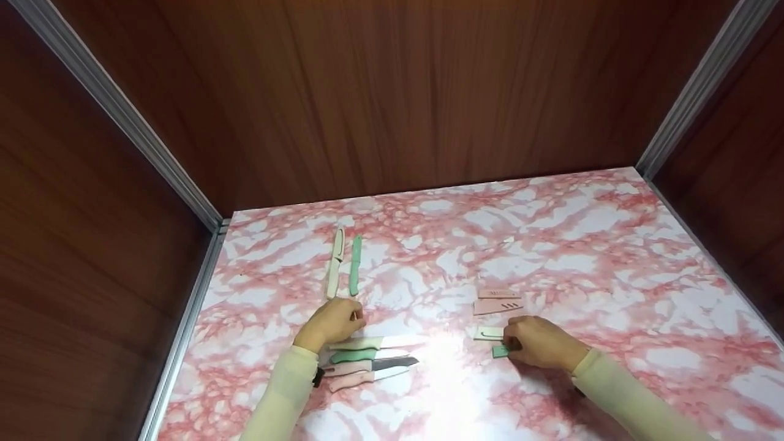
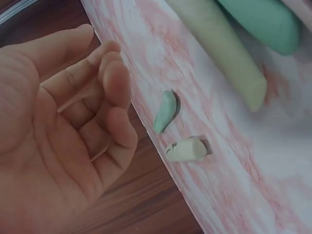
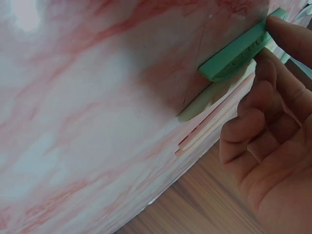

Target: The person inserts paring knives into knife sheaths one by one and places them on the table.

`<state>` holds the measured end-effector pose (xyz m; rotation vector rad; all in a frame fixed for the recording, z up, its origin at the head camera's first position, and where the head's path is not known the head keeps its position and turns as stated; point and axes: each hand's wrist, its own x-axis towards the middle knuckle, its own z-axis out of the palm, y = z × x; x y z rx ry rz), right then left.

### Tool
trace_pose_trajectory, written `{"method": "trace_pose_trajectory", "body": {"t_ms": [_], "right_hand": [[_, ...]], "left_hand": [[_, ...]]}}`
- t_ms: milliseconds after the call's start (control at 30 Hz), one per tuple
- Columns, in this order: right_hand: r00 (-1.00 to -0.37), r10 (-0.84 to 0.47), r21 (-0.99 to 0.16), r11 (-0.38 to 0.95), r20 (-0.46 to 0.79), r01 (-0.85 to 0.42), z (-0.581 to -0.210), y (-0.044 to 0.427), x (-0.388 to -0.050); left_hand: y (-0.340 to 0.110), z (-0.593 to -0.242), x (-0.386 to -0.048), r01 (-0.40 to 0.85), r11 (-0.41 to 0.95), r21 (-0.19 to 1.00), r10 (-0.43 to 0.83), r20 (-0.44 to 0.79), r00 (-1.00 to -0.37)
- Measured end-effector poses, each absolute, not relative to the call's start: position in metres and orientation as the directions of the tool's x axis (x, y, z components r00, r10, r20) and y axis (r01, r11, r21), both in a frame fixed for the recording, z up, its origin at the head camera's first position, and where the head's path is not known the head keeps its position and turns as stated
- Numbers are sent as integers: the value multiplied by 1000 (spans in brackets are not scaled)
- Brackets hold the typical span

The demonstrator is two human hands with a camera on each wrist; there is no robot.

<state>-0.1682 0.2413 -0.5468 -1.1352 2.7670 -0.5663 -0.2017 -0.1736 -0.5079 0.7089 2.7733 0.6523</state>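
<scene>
one slim green plastic-looking blade cover [image 3: 233, 52] at right part of pink-and-white marbled table [image 1: 422, 251], pinched by right hand [image 1: 542, 343]. just beyond: cream slotted cover [image 1: 486, 333], two flat pink covers [image 1: 496, 306]. left hand [image 1: 332, 320], fingers loosely curled, grasping nothing, between four bare-bladed knives with pastel handles [image 1: 360, 367] and slim cream knife [image 1: 335, 265], slim green knife [image 1: 355, 266], both seemingly sheathed. judged: two knives done, four left to cover.

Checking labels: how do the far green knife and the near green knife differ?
Blade: the far green knife is green along its whole length, no bare blade showing; the near green knife has its blade exposed.
Pose: the far green knife runs roughly up the head view; the near green knife lies crosswise, blade to the right.
Shared: green handles, both lying on the marbled tabletop.
</scene>
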Motion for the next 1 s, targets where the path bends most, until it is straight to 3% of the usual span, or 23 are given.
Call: {"method": "trace_pose_trajectory", "body": {"t_ms": [200,500,800,1000], "right_hand": [[-735,-678,-400,670,15,-626,-546,241,-169],[-688,-722,-420,602,77,-679,-547,242,-172],[-779,-621,-515,643,83,-567,-527,244,-188],[-803,-591,-556,644,74,-525,-522,245,-195]], "left_hand": [[-171,-509,-195,469,742,478,569,-80,-819],[-169,-516,-183,492,723,485,605,-99,-790],[-170,-524,-179,510,723,466,618,-108,-779],[-169,-528,-178,517,734,440,615,-108,-781]]}}
